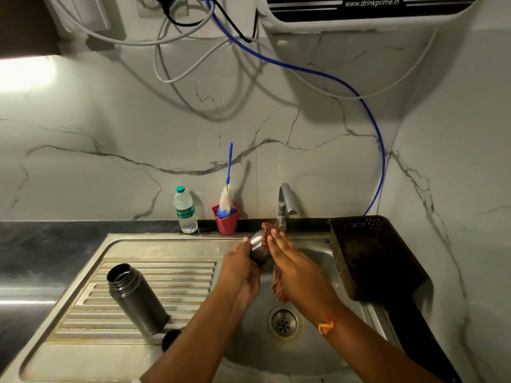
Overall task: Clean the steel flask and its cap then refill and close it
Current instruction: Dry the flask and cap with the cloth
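Steel cap (259,246), head view, centre frame, just below the tap (284,205): left hand (240,275) is gripping it with curled fingers. Right hand (293,268) is pressing a red checked cloth (278,286) against it, fingers straight. Steel flask (137,297) is standing open on the drainboard (179,272), lower left, long axis upright, nearer the left hand.

Two bare forearms show from the lower edge of the view, ending in the left hand (243,268) and the right hand (294,268), both uncovered. Around the right wrist sits a thin thread band (329,323), orange-red for most of its loop, with a bright yellow knotted part at one side.
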`<state>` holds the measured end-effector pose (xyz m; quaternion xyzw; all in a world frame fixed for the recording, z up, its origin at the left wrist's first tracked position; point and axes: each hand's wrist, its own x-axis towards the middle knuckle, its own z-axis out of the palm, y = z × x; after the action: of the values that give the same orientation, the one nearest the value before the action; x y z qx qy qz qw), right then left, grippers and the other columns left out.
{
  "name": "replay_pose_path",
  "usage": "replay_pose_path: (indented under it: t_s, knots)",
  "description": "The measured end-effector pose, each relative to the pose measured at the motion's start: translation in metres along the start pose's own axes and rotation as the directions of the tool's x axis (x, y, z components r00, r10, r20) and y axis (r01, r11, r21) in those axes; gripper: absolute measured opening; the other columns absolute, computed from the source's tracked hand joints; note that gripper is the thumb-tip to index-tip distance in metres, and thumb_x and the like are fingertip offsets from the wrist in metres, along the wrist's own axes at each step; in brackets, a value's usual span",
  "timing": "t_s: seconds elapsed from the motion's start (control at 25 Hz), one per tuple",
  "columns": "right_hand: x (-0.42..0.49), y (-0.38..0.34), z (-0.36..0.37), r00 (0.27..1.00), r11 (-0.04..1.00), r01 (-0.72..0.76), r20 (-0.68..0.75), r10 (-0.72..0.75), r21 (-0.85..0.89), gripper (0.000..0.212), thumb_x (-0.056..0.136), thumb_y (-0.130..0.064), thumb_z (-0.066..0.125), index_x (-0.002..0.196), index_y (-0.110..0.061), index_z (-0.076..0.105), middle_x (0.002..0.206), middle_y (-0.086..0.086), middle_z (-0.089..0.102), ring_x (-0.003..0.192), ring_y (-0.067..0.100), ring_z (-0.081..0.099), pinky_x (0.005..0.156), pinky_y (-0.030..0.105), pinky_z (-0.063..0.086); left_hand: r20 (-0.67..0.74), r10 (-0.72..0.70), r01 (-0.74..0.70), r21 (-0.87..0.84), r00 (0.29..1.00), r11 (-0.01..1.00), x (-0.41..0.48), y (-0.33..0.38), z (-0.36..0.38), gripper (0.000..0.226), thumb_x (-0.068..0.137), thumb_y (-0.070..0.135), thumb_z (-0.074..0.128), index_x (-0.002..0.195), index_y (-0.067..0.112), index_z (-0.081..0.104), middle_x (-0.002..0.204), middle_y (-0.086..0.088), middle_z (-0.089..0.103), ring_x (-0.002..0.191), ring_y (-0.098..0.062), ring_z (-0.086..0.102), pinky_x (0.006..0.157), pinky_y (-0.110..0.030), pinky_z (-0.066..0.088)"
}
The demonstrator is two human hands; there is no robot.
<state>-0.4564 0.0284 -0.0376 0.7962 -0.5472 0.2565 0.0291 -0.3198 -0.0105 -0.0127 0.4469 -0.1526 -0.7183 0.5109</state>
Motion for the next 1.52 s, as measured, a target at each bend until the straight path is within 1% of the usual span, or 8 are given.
replay_pose_path:
  t_s: [0.16, 0.28, 0.4, 0.56, 0.76, 1.0, 1.32, 1.52]
  knots:
    - [0.009, 0.001, -0.007, 0.989, 0.986, -0.13, -0.053, 0.136, 0.102, 0.086, 0.079, 0.001, 0.074, 0.148, -0.014, 0.025, 0.152, -0.002, 0.027, 0.129, 0.02, 0.054, 0.099, 0.019, 0.035, 0.042, 0.031, -0.035, 0.097, 0.999, 0.995, -0.006, -0.008, 0.002, 0.033, 0.108, 0.023, 0.044, 0.124, 0.002, 0.063, 0.111, -0.02, 0.075, 0.105, -0.029, 0.073, 0.091, -0.038, 0.058]
    - [0.008, 0.005, -0.008, 0.999, 1.0, -0.023, -0.022, 0.023, 0.002, 0.096, 0.071, -0.006, 0.082, 0.15, -0.011, 0.027, 0.155, 0.006, 0.035, 0.135, 0.02, 0.045, 0.103, 0.023, 0.035, 0.074, 0.097, -0.105, 0.115, 0.993, 0.988, -0.004, -0.001, 0.003, 0.034, 0.109, 0.026, 0.043, 0.121, 0.003, 0.065, 0.117, -0.02, 0.073, 0.11, -0.029, 0.07, 0.095, -0.038, 0.055]
    - [0.001, 0.011, -0.014, 0.993, 0.986, -0.098, 0.08, 0.087, 0.136, 0.067, 0.098, -0.013, 0.055, 0.154, -0.025, 0.021, 0.159, -0.005, 0.026, 0.138, 0.014, 0.04, 0.108, 0.02, 0.033, 0.089, 0.198, -0.213, 0.233, 0.976, 0.949, -0.006, 0.015, 0.001, 0.032, 0.109, 0.028, 0.042, 0.116, 0.009, 0.067, 0.114, -0.014, 0.074, 0.111, -0.024, 0.068, 0.093, -0.035, 0.052]
    - [0.003, 0.028, -0.011, 0.864, 0.753, -0.48, 0.097, 0.494, 0.45, 0.043, 0.104, -0.019, 0.042, 0.145, -0.031, 0.045, 0.117, -0.007, 0.066, 0.093, 0.004, 0.063, 0.074, 0.012, 0.052, 0.177, 0.289, -0.337, 0.404, 0.941, 0.851, -0.011, 0.015, -0.006, 0.028, 0.109, 0.03, 0.039, 0.111, 0.023, 0.067, 0.111, -0.001, 0.074, 0.101, -0.01, 0.069, 0.075, -0.02, 0.05]
    - [0.01, 0.034, -0.012, 0.775, 0.537, -0.54, 0.133, 0.618, 0.649, 0.037, 0.101, -0.022, 0.051, 0.137, -0.025, 0.055, 0.123, -0.007, 0.064, 0.112, 0.015, 0.061, 0.087, 0.029, 0.056, 0.221, 0.206, -0.258, 0.24, 0.953, 0.936, -0.004, 0.006, -0.02, 0.022, 0.103, 0.031, 0.05, 0.118, 0.021, 0.063, 0.125, -0.012, 0.068, 0.113, -0.028, 0.069, 0.095, -0.044, 0.056]
    - [0.01, 0.015, -0.017, 0.941, 0.82, -0.287, -0.014, 0.338, 0.496, 0.034, 0.1, -0.019, 0.053, 0.131, -0.028, 0.061, 0.127, -0.014, 0.062, 0.115, -0.002, 0.053, 0.094, 0.004, 0.039, 0.281, 0.186, -0.286, 0.375, 0.941, 0.882, 0.0, -0.003, -0.029, 0.065, 0.078, 0.035, 0.082, 0.131, 0.019, 0.05, 0.123, -0.02, 0.068, 0.106, -0.032, 0.072, 0.092, -0.047, 0.058]
    - [0.013, -0.003, -0.024, 0.982, 0.861, -0.186, 0.058, 0.18, 0.474, 0.022, 0.093, -0.025, 0.064, 0.114, -0.023, 0.071, 0.108, -0.009, 0.068, 0.101, 0.003, 0.058, 0.089, 0.015, 0.045, 0.368, 0.32, -0.468, 0.449, 0.873, 0.761, 0.001, -0.008, -0.022, 0.033, 0.092, 0.048, 0.061, 0.115, 0.024, 0.058, 0.112, -0.012, 0.068, 0.099, -0.029, 0.071, 0.084, -0.044, 0.061]
    - [0.007, 0.02, -0.031, 0.979, 0.966, 0.098, 0.153, -0.137, 0.239, 0.038, 0.095, -0.042, 0.044, 0.119, -0.025, 0.067, 0.123, -0.004, 0.056, 0.11, 0.006, 0.046, 0.093, 0.013, 0.038, 0.253, 0.042, -0.147, 0.415, 0.967, 0.898, -0.007, 0.0, -0.018, 0.05, 0.098, 0.053, 0.054, 0.123, 0.01, 0.061, 0.107, -0.02, 0.072, 0.078, -0.024, 0.068, 0.053, -0.025, 0.051]
